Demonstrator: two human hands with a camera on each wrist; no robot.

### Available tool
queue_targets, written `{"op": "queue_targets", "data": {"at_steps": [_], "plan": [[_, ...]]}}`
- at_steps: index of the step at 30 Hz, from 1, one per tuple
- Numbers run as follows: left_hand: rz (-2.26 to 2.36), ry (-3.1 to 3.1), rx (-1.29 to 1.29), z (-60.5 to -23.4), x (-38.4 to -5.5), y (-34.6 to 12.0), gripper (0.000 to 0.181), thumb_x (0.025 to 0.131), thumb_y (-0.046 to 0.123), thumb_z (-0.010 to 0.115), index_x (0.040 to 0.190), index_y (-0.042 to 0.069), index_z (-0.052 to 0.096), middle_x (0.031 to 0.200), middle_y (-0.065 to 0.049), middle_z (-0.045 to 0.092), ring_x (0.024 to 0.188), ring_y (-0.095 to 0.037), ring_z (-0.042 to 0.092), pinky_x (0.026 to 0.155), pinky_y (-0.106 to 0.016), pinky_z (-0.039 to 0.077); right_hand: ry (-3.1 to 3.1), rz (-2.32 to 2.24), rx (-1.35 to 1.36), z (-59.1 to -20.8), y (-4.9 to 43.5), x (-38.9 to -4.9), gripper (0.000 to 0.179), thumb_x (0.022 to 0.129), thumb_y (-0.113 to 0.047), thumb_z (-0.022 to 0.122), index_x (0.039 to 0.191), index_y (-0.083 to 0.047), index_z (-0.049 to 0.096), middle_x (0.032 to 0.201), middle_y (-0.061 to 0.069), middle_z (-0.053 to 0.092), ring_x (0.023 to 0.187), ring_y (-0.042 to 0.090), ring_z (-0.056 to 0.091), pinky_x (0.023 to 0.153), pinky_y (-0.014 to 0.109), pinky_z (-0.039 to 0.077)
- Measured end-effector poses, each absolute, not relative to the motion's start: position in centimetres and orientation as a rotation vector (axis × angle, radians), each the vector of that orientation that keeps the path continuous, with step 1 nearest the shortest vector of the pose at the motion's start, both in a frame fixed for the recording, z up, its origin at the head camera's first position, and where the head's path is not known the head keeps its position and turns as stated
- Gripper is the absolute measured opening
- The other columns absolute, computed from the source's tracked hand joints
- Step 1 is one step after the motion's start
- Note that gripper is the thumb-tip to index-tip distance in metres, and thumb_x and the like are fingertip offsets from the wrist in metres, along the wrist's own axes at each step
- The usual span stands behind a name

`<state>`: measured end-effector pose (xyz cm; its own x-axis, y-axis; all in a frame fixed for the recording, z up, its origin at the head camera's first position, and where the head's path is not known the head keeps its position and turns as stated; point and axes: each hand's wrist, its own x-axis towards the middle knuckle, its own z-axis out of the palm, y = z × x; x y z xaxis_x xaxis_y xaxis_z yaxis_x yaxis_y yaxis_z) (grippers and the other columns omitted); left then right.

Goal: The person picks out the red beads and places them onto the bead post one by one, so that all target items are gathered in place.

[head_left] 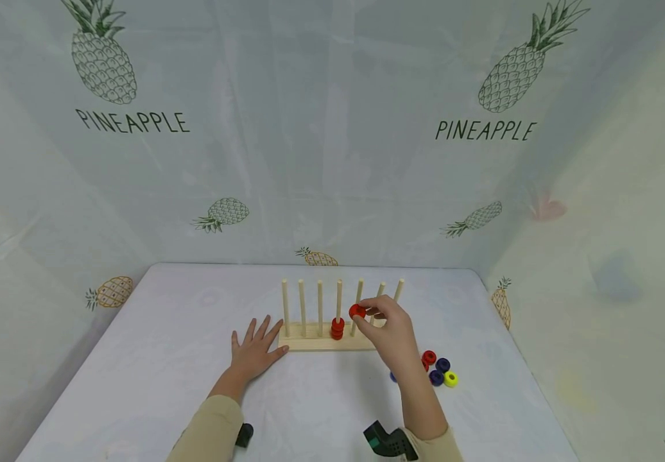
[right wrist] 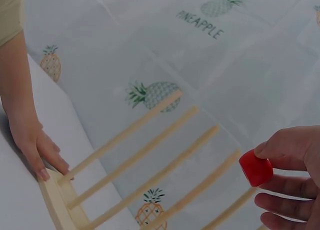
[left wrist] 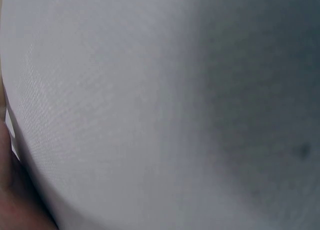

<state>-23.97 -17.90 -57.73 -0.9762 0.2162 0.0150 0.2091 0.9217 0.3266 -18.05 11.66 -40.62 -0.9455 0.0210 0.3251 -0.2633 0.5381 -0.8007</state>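
Observation:
My right hand (head_left: 389, 330) pinches a red bead (right wrist: 256, 168) between thumb and fingers, level with the upper part of the pegs. In the head view the bead overlaps the fifth peg from the left. Below stands a wooden peg rack (head_left: 309, 344) with a row of several upright pegs. Stacked red beads (head_left: 337, 329) sit low on the fourth peg. My left hand (head_left: 254, 355) lies spread on the table, its fingertips at the rack's left end. The left wrist view shows mostly pale cloth and an edge of the hand.
Loose beads lie right of the rack, partly behind my right forearm: red (head_left: 429, 357), dark blue (head_left: 443, 364) and yellow (head_left: 450, 378) ones. A white cloth covers the table (head_left: 153, 359). Behind it hangs a pineapple-print sheet (head_left: 309, 128).

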Motion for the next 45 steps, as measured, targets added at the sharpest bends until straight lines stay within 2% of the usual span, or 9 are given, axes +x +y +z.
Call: {"op": "queue_targets", "data": {"at_steps": [3, 11, 21, 28, 45], "plan": [[0.506, 3.047, 0.330, -57.5, -23.9, -17.8, 0.074, 0.094, 0.063, 0.047, 0.154, 0.025, 0.032, 0.161, -0.010, 0.020, 0.146, -0.040, 0.010, 0.105, -0.072, -0.003, -2.459, 1.349, 0.239, -40.3, 11.4, -18.5, 0.021, 0.082, -0.010, 0.079, 0.103, -0.011, 0.072, 0.099, -0.003, 0.065, 0.093, 0.018, 0.061, 0.085, 0.040, 0.052], [0.489, 3.042, 0.329, -57.6, -24.1, -17.8, 0.074, 0.093, 0.065, 0.045, 0.154, 0.025, 0.031, 0.161, -0.009, 0.019, 0.146, -0.040, 0.009, 0.105, -0.072, -0.002, -2.377, 1.396, 0.290, -39.5, 11.1, -19.6, 0.020, 0.084, -0.007, 0.077, 0.103, -0.009, 0.073, 0.102, -0.001, 0.066, 0.099, 0.022, 0.061, 0.090, 0.040, 0.051], [0.496, 3.049, 0.331, -58.2, -24.5, -18.0, 0.074, 0.092, 0.066, 0.046, 0.154, 0.027, 0.032, 0.161, -0.009, 0.019, 0.146, -0.039, 0.007, 0.105, -0.072, -0.003, -2.243, 1.445, 0.355, -39.3, 10.3, -21.1, 0.018, 0.085, -0.002, 0.071, 0.102, -0.010, 0.073, 0.101, -0.003, 0.066, 0.100, 0.018, 0.062, 0.092, 0.038, 0.050], [0.520, 3.057, 0.342, -58.7, -24.6, -18.1, 0.075, 0.093, 0.067, 0.044, 0.154, 0.027, 0.031, 0.161, -0.009, 0.019, 0.146, -0.040, 0.007, 0.104, -0.072, -0.003, -2.144, 1.527, 0.380, -39.6, 9.9, -22.1, 0.019, 0.085, 0.002, 0.069, 0.102, -0.005, 0.073, 0.102, 0.002, 0.067, 0.100, 0.020, 0.062, 0.093, 0.040, 0.050], [0.535, 3.072, 0.346, -58.6, -24.3, -18.1, 0.075, 0.093, 0.068, 0.044, 0.154, 0.027, 0.031, 0.161, -0.009, 0.020, 0.146, -0.039, 0.008, 0.104, -0.073, -0.003, -2.268, 1.553, 0.268, -38.7, 9.6, -23.1, 0.019, 0.084, -0.006, 0.076, 0.103, -0.006, 0.072, 0.100, 0.002, 0.066, 0.099, 0.024, 0.061, 0.092, 0.043, 0.050]]}}
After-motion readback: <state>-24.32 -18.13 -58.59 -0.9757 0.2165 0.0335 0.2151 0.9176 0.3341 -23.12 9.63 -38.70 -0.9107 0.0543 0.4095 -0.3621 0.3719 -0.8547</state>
